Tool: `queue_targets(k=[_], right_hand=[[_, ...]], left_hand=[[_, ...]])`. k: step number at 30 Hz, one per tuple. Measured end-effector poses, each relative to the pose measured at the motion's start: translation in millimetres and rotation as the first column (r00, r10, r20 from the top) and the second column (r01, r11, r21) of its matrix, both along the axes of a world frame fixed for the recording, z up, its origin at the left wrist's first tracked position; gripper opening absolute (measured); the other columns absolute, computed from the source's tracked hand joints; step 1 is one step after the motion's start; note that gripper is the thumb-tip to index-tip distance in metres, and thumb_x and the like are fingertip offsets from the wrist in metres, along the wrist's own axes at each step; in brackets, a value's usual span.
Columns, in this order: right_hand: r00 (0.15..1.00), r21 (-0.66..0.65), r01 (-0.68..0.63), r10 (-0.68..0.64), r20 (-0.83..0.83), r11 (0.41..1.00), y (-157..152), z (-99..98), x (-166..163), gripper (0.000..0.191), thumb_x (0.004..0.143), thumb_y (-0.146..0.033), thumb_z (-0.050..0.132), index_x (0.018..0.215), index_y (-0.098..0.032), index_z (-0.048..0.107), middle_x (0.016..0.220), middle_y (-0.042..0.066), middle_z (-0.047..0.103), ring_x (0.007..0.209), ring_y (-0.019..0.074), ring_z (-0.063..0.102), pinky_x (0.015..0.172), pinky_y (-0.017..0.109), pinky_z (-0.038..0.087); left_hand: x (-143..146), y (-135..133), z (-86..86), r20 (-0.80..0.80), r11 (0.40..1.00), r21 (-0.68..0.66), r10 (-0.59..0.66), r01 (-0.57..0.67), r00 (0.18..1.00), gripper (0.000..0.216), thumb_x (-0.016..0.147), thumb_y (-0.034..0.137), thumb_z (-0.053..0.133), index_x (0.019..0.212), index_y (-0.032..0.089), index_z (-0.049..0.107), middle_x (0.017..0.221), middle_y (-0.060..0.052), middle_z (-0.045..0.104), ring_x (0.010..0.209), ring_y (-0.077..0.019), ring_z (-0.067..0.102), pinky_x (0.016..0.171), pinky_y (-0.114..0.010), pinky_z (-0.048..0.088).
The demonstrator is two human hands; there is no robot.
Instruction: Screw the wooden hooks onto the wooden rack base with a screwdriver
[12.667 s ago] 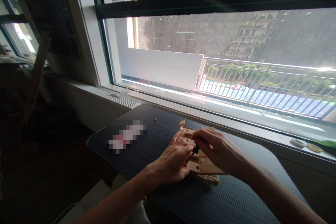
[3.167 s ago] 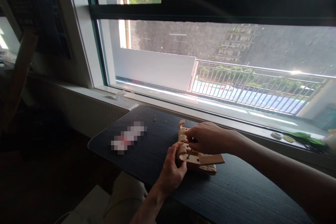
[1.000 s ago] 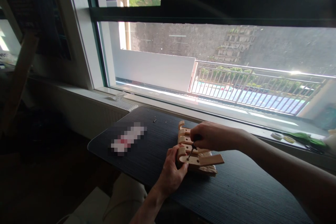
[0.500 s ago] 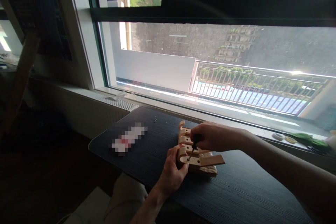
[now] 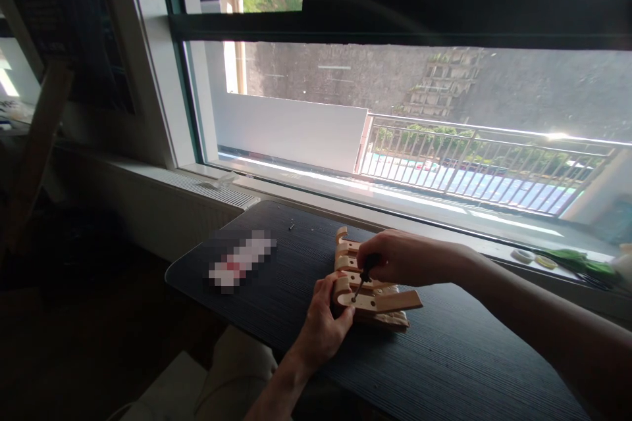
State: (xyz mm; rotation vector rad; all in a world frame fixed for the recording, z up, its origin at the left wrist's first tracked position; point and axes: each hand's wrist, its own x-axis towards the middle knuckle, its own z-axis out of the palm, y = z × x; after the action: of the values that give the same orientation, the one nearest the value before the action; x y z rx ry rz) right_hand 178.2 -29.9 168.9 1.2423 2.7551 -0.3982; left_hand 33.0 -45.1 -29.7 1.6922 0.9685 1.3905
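Screwdriver on nearest hook, curl now uncovered

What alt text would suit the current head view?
The right hand holds a dark-handled metal screwdriver at a hole in a pale, curved-ended wooden piece; the left hand grips its curved end. Below is a dark, grained table beside a large glass window.

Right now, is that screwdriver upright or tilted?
Tilted: the screwdriver slants from the right hand down to the nearest wooden piece.
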Motion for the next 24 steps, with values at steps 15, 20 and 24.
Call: queue_targets(k=[15, 20, 24], right_hand=[[0.999, 0.023, 0.033, -0.033, -0.014, 0.999, 1.1, 0.6, 2.2, 0.019, 0.074, -0.019, 0.051, 0.086, -0.020, 0.066, 0.070, -0.002, 0.062, 0.056, 0.0084, 0.047, 0.050, 0.020, 0.032], [0.999, 0.058, 0.023, -0.021, -0.042, 0.998, -0.5, -5.1, 4.3, 0.016, 0.079, -0.025, 0.049, 0.081, -0.017, 0.064, 0.063, -0.003, 0.057, 0.052, 0.0072, 0.042, 0.048, 0.020, 0.030], [0.997, 0.073, 0.026, -0.021, -0.074, 0.997, -1.7, -6.5, 3.5, 0.017, 0.081, -0.027, 0.048, 0.080, -0.017, 0.063, 0.061, -0.004, 0.055, 0.051, 0.0064, 0.042, 0.048, 0.019, 0.029]], left_hand=[[1.4, 1.6, -2.5, -0.008, 1.000, -0.002, 0.002, -0.002, 1.000, 0.050, 0.072, 0.008, 0.059, 0.118, 0.023, 0.048, 0.110, -0.006, 0.055, 0.105, -0.0204, 0.055, 0.099, -0.037, 0.041], [1.1, 0.5, -1.8, -0.020, 1.000, -0.010, -0.001, 0.001, 1.000, 0.049, 0.073, 0.009, 0.058, 0.119, 0.023, 0.047, 0.110, -0.006, 0.054, 0.104, -0.0199, 0.055, 0.098, -0.037, 0.041], [1.4, 1.1, -3.1, -0.018, 1.000, 0.013, 0.006, -0.005, 1.000, 0.050, 0.072, 0.008, 0.059, 0.119, 0.023, 0.048, 0.111, -0.006, 0.054, 0.104, -0.0201, 0.055, 0.098, -0.036, 0.041]])
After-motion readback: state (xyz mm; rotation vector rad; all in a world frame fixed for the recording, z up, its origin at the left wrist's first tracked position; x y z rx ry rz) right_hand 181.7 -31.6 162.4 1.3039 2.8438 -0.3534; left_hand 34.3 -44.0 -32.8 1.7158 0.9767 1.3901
